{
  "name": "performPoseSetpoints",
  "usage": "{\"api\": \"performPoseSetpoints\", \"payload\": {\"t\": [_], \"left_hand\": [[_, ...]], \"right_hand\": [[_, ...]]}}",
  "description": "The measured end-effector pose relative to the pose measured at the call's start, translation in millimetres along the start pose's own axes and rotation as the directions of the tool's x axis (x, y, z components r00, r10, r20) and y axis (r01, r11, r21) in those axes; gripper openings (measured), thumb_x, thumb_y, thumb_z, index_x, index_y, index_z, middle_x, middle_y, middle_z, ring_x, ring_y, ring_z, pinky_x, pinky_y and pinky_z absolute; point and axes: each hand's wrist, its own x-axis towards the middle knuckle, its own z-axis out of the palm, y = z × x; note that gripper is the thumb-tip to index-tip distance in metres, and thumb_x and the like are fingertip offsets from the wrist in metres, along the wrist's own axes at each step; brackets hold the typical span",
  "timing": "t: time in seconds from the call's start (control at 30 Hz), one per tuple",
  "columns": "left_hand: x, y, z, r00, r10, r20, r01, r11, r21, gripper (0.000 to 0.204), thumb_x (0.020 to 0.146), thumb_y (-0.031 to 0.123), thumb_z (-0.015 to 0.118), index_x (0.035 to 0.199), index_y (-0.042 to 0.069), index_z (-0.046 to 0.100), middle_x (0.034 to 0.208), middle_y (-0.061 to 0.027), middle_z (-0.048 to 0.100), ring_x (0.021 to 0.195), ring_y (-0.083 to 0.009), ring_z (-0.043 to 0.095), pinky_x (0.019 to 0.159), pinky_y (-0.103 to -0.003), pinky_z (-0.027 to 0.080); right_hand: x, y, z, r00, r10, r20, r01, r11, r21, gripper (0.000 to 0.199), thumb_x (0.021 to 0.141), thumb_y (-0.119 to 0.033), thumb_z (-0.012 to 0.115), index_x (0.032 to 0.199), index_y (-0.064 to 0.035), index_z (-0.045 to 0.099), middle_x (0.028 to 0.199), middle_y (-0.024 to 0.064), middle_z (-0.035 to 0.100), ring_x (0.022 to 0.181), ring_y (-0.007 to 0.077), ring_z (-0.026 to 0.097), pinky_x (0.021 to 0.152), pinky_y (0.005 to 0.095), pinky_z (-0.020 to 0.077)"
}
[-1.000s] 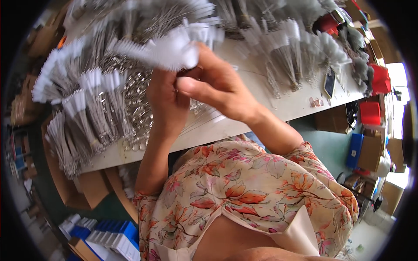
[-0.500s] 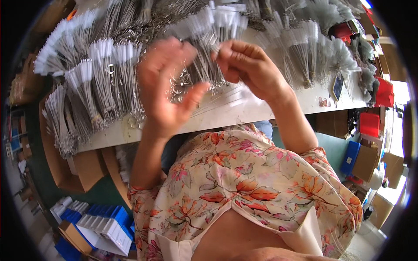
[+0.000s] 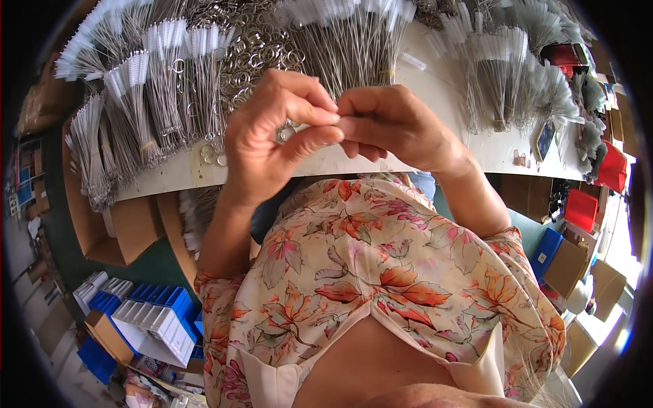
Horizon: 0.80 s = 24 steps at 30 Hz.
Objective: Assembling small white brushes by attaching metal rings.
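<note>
Over the front of the white table, my left hand [image 3: 272,136] and my right hand [image 3: 401,129] meet at the fingertips, each closed in a pinch. Whatever small thing lies between those fingertips is hidden. Beyond my left hand spreads a heap of metal split rings [image 3: 262,51]. A few rings show through the gap between my left thumb and forefinger; I cannot tell whether any is held. Just past my hands lies a thick sheaf of wire-handled brushes [image 3: 347,51] with white bristles.
More bundled wire brushes [image 3: 163,81] line the table's left side. Others [image 3: 500,75] stand to the right, near a dark phone-like slab [image 3: 545,141]. A single brush head [image 3: 413,61] lies on the white tabletop [image 3: 435,85]. Cardboard boxes [image 3: 126,234] and blue-and-white bins [image 3: 153,326] sit below left.
My two hands have come together, the left closing from a spread, blurred pose into a pinch. My right hand has come lower, toward me. The view has shifted slightly.
</note>
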Motion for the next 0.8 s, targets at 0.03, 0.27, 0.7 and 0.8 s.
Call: {"api": "performPoseSetpoints", "payload": {"t": [0.03, 0.27, 0.7, 0.8], "left_hand": [[-6, 2, 7, 1.0, -0.017, -0.019, 0.017, 1.0, -0.02, 0.016, 0.069, 0.01, 0.074, 0.079, 0.006, 0.062, 0.083, -0.0052, 0.06, 0.078, -0.0147, 0.057, 0.066, -0.025, 0.047], [-70, -6, 3, 0.904, -0.358, -0.235, 0.424, 0.825, 0.373, 0.03, 0.072, 0.014, 0.073, 0.099, 0.008, 0.061, 0.079, -0.0021, 0.058, 0.063, -0.0107, 0.052, 0.055, -0.024, 0.043], [-71, 20, -6, 0.721, -0.622, -0.305, 0.62, 0.776, -0.116, 0.007, 0.082, 0.002, 0.06, 0.08, -0.001, 0.054, 0.087, -0.009, 0.062, 0.067, -0.0075, 0.058, 0.06, -0.023, 0.051], [-46, 27, -22, 0.815, -0.553, -0.171, 0.538, 0.833, -0.126, 0.014, 0.083, -0.004, 0.056, 0.097, -0.004, 0.058, 0.101, -0.012, 0.06, 0.08, -0.0105, 0.06, 0.068, -0.023, 0.054]], "right_hand": [[-4, 3, -2, 0.998, 0.045, 0.047, -0.047, 0.998, 0.037, 0.021, 0.088, -0.02, 0.054, 0.083, -0.0011, 0.061, 0.065, -0.0002, 0.058, 0.055, 0.0048, 0.048, 0.05, 0.0208, 0.0393], [-82, 63, -58, 0.964, 0.059, -0.261, -0.234, 0.654, -0.719, 0.014, 0.083, -0.014, 0.057, 0.088, -0.0044, 0.065, 0.076, 0.0037, 0.064, 0.063, 0.0136, 0.058, 0.054, 0.0279, 0.044], [8, 59, 39, 0.887, -0.456, -0.073, 0.327, 0.731, -0.599, 0.008, 0.079, -0.006, 0.062, 0.086, -0.0037, 0.065, 0.085, 0.0079, 0.06, 0.072, 0.0172, 0.061, 0.063, 0.0303, 0.0492], [19, 50, 33, 0.911, -0.406, -0.065, 0.317, 0.795, -0.517, 0.009, 0.078, -0.01, 0.063, 0.085, -0.0051, 0.065, 0.083, 0.008, 0.062, 0.07, 0.0209, 0.06, 0.061, 0.0315, 0.0481]]}}
